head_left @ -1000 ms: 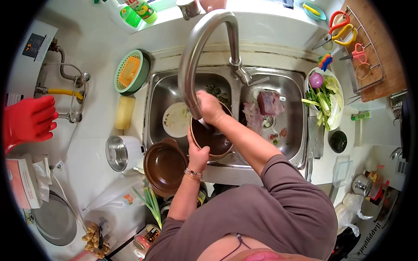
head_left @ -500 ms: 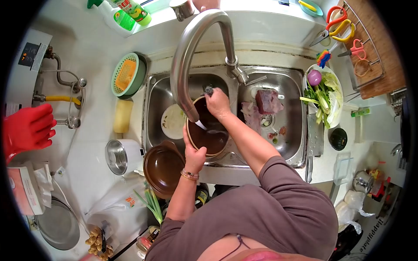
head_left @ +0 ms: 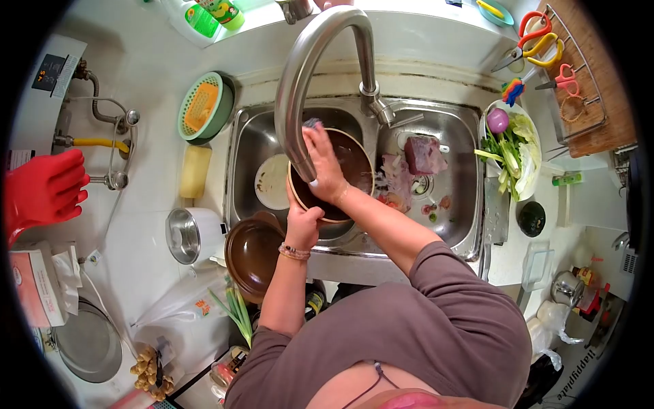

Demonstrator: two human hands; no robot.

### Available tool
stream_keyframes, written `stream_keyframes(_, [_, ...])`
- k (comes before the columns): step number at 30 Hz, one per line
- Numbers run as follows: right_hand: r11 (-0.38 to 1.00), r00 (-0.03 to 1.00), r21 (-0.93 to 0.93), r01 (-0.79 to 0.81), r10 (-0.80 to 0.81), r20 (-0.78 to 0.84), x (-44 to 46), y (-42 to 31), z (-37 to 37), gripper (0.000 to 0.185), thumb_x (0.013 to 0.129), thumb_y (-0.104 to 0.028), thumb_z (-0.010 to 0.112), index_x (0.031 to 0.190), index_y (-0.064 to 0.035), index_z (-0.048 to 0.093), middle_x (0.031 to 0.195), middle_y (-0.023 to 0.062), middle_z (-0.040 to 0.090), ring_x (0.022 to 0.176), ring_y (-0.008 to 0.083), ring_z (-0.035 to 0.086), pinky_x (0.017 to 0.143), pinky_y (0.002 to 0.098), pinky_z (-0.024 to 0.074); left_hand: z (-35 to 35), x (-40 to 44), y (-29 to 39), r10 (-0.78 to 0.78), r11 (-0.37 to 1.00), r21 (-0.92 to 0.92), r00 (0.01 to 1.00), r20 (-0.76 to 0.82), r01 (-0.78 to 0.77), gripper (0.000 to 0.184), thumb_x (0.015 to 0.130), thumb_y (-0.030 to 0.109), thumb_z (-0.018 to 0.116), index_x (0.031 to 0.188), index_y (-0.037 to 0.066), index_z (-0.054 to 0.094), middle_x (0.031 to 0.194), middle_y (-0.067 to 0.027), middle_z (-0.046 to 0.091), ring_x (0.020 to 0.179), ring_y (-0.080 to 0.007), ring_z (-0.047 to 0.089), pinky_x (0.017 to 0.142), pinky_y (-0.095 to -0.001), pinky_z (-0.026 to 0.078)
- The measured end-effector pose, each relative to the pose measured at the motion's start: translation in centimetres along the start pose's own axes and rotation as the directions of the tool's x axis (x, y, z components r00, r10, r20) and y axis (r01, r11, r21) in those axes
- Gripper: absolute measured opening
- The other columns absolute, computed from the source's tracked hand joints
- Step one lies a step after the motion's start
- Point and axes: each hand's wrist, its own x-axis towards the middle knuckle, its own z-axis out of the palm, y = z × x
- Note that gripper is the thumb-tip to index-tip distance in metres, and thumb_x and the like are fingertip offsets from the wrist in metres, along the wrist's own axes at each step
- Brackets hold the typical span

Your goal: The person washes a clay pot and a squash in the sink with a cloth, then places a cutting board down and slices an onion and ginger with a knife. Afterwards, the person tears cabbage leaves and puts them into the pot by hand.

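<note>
Curling, left hand [head_left: 302,223] grips a glossy, round brown pot [head_left: 353,162] near its rim; right hand [head_left: 327,175] stretches straight-fingered, grip unclear.

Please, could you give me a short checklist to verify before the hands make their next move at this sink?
1. Left hand holds the pot at its rim: ok.
2. Pot is above the left basin: ok.
3. Right hand has firm grip on the dark scrubber: cannot tell; only a bit shows past the fingertips.
4. Water runs from the faucet: cannot tell; the right hand is close under the spout.
5. Meat is apart from the pot: ok, in the right basin.
6. Brown bowl is well away from the left arm: not ok, close beside it.
</note>
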Motion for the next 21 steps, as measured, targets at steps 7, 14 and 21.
stream_keyframes(7, [0.997,0.676,-0.058,-0.056,0.08,0.732,-2.5,1.0,-8.1,0.053,0.065,-0.011,0.068,0.117,-0.0234,0.065,0.134,0.0095,0.042,0.126,0.0368,0.036,0.104,0.0453,0.0343,-2.3,0.9,-1.1,-0.012,0.971,-0.239,1.0,0.021,0.016,0.07,0.075,-0.014,0.047,0.138,0.014,0.035,0.125,-0.0122,0.052,0.11,-0.0316,0.057,0.086,-0.057,0.053])
stream_keyframes(14, [0.953,0.94,-0.295,-0.076,0.167,0.297,-0.8,0.4,-3.2,0.044,0.069,-0.017,0.067,0.112,-0.0143,0.06,0.116,0.0135,0.048,0.104,0.0337,0.047,0.089,0.042,0.0428,-1.4,1.1,-3.0,-0.181,0.908,-0.38,0.983,0.02,0.175,0.042,0.098,0.029,0.048,0.136,0.012,0.039,0.13,-0.0107,0.052,0.116,-0.0321,0.055,0.093,-0.0574,0.047])
stream_keyframes(21, [0.914,0.355,-0.401,0.063,0.355,0.865,0.0,-0.9,-9.6,0.041,0.07,-0.015,0.057,0.108,-0.0232,0.07,0.12,0.0023,0.056,0.114,0.0296,0.048,0.092,0.0454,0.0401,-2.1,2.1,-4.0,-0.107,0.887,-0.454,0.994,-0.019,0.087,0.045,0.098,0.037,0.048,0.138,0.019,0.036,0.121,-0.009,0.056,0.109,-0.0266,0.058,0.082,-0.0473,0.056])
